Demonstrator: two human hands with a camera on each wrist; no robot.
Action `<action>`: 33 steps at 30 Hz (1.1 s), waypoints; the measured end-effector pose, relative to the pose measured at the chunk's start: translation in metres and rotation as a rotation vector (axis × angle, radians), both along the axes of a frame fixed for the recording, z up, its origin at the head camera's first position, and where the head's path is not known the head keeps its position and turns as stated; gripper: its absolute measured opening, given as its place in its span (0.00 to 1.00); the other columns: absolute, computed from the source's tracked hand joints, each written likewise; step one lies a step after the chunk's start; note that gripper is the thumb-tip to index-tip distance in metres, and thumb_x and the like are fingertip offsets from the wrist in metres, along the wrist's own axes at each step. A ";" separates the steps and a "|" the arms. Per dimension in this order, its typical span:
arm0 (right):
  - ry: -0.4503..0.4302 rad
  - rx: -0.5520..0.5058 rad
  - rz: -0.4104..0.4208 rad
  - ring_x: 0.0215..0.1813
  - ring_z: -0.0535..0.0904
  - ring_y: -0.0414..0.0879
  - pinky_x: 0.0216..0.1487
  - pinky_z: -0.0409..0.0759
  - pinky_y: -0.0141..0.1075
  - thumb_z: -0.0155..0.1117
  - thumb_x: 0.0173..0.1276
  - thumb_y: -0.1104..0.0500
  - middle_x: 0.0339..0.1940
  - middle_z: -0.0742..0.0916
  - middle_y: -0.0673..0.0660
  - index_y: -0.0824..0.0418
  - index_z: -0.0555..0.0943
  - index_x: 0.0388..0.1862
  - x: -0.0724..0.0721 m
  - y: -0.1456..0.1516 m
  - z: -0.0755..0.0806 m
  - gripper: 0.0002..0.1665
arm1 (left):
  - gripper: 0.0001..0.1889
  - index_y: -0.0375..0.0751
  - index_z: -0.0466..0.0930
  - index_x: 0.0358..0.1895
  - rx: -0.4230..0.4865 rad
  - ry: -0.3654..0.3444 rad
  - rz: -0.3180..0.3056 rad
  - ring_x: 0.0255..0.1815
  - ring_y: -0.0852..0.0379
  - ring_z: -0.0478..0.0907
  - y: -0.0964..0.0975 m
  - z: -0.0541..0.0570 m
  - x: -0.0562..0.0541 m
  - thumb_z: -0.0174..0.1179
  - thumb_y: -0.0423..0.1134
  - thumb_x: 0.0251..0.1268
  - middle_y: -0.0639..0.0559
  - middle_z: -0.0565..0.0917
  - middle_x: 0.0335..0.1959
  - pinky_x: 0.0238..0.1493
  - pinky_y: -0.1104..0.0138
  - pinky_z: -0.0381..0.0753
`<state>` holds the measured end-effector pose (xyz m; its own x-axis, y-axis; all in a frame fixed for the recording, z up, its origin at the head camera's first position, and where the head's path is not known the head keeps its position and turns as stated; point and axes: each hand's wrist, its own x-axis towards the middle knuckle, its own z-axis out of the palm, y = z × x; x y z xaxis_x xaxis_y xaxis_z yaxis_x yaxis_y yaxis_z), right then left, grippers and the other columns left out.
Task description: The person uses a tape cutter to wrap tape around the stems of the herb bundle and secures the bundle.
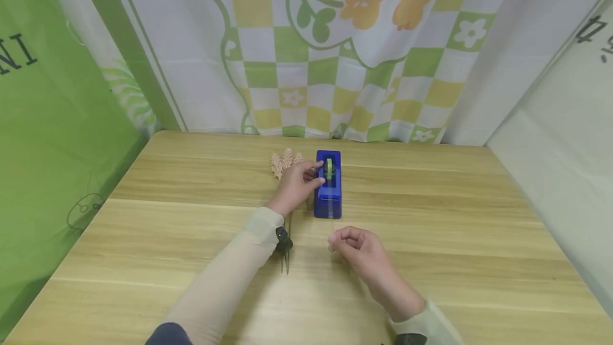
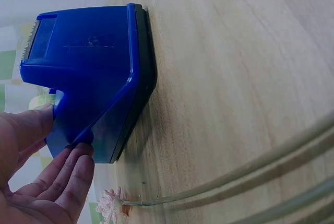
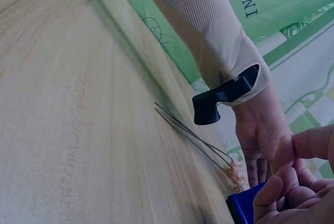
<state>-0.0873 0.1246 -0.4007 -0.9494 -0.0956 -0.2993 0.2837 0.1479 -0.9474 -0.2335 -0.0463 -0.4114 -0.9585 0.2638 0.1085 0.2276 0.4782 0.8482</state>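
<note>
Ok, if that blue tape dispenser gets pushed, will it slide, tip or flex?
The blue tape dispenser probably won't tip easily, since it sits flat on a long base. The dark layer underneath may be a grippy pad, so it might resist sliding. Its thick, blocky walls look rigid, so I'd expect little flex under the left hand.

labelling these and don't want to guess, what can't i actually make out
Left wrist: lower ends of the flower stems, cut off by the right edge.
Head: part of those stems, behind the left hand.
Head: whether tape reaches the right fingers; too small and faint.
Right wrist: most of the blue dispenser, behind those fingers and past the bottom edge.
</note>
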 end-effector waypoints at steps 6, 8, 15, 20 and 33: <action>0.007 -0.017 -0.003 0.33 0.78 0.39 0.37 0.78 0.28 0.65 0.75 0.62 0.32 0.88 0.49 0.70 0.82 0.46 0.003 0.000 0.000 0.10 | 0.24 0.42 0.78 0.70 -0.004 0.005 -0.004 0.58 0.43 0.86 0.000 0.001 0.000 0.66 0.36 0.73 0.41 0.85 0.64 0.63 0.55 0.85; 0.005 -0.021 -0.004 0.34 0.78 0.39 0.37 0.79 0.28 0.65 0.75 0.62 0.32 0.88 0.49 0.71 0.82 0.46 0.005 0.000 0.000 0.10 | 0.24 0.41 0.78 0.70 -0.003 0.009 -0.005 0.57 0.43 0.86 0.001 0.001 0.000 0.67 0.36 0.73 0.41 0.85 0.64 0.63 0.55 0.86; -0.003 -0.022 -0.006 0.34 0.78 0.39 0.38 0.80 0.27 0.65 0.74 0.63 0.32 0.88 0.49 0.72 0.81 0.46 0.010 0.000 -0.001 0.10 | 0.24 0.42 0.78 0.70 -0.006 0.003 -0.004 0.57 0.43 0.86 0.001 0.000 -0.001 0.67 0.36 0.72 0.41 0.86 0.63 0.63 0.56 0.86; -0.002 -0.015 0.014 0.34 0.78 0.39 0.38 0.79 0.27 0.65 0.74 0.62 0.32 0.88 0.48 0.72 0.81 0.47 0.013 0.000 -0.002 0.12 | 0.24 0.42 0.79 0.70 -0.007 0.003 0.000 0.58 0.43 0.86 -0.001 0.000 -0.001 0.66 0.36 0.73 0.41 0.85 0.64 0.63 0.55 0.85; 0.012 -0.036 0.026 0.35 0.79 0.39 0.38 0.80 0.28 0.66 0.74 0.62 0.33 0.88 0.50 0.73 0.81 0.46 0.014 0.001 -0.003 0.12 | 0.23 0.43 0.76 0.73 -0.031 0.015 -0.058 0.59 0.43 0.85 -0.007 0.000 -0.001 0.61 0.38 0.78 0.40 0.84 0.65 0.64 0.55 0.84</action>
<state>-0.0729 0.1253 -0.4036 -0.9500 -0.1310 -0.2834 0.2685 0.1208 -0.9557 -0.2346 -0.0528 -0.4113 -0.9397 0.3226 0.1137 0.2687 0.4902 0.8292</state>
